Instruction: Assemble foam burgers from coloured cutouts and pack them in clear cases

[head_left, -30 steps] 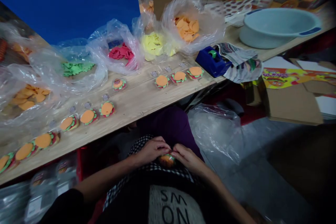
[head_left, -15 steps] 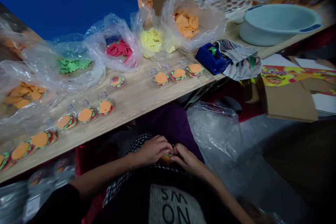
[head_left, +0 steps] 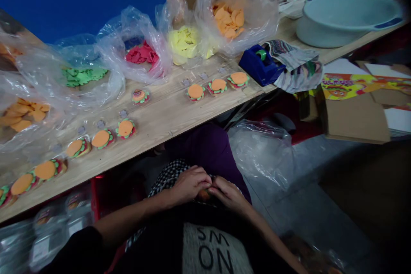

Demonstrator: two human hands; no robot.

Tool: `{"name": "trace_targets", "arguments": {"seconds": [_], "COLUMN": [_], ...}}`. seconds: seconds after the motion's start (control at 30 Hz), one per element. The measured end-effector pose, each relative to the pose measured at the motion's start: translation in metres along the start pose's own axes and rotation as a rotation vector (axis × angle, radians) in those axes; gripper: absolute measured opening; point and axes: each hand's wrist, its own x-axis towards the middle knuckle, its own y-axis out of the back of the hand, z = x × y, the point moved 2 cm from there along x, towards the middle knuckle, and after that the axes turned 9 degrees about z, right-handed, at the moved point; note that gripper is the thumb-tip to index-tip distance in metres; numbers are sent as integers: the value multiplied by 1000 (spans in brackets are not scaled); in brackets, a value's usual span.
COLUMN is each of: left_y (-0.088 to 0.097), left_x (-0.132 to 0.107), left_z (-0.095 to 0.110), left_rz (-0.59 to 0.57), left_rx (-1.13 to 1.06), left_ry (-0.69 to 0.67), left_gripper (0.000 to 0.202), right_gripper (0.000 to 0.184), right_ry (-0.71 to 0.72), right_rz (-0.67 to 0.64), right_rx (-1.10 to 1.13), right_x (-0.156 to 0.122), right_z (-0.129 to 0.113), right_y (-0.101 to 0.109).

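Observation:
Low over my lap, my left hand [head_left: 192, 182] and my right hand [head_left: 228, 193] meet fingertip to fingertip, both closed on a small layered burger [head_left: 203, 196]. Most of it is covered by my fingers; an orange-brown part shows below them. On the table edge above my hands stand similar burgers with orange tops, green frills and red layers: a row on the left, including one burger [head_left: 126, 128], and three on the right, including one burger [head_left: 195, 92]. A separate burger with a printed label [head_left: 140, 96] sits between the rows, in clear packaging.
Behind the burgers, open plastic bags hold green pieces [head_left: 84, 76], pink pieces [head_left: 142, 53], yellow pieces [head_left: 184, 42] and orange pieces [head_left: 229, 21]. A blue tape dispenser [head_left: 260, 68] and light-blue basin [head_left: 349, 17] stand rightward. Cardboard [head_left: 356, 117] lies at right.
My fingers have drawn slightly closer together over the burger, hiding its green and red edge. The view has shifted a little; the burgers on the table stay in place.

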Motion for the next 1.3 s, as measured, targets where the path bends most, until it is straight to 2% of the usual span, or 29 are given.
{"name": "trace_targets", "arguments": {"seconds": [0.23,0.43,0.57,0.67,0.9,1.3], "left_y": [-5,-2,-3,-6,-14,-17], "left_x": [-7,-3,-2,-3,-4,-6], "left_z": [0,10,16,13,8,14], "left_rz": [-23,2,-33,-5,-17,-72], "left_rx": [37,177,130,105,213,271], "left_ry": [36,80,30,42,116,208], "left_gripper": [18,17,12,13,16,16], "right_gripper": [27,23,24,27,28,32], "right_ry": [61,-50,-9,10,35,-3], "right_rz": [-1,48,45,72,72,60], "right_rx": [10,-48,-65,-69,-20,147], "right_x": [-4,-4,-6,-8,-10,-10], "right_z": [-2,0,-1,2,11,5], "right_y": [-2,-3,-4,-6,-11,-7]}}
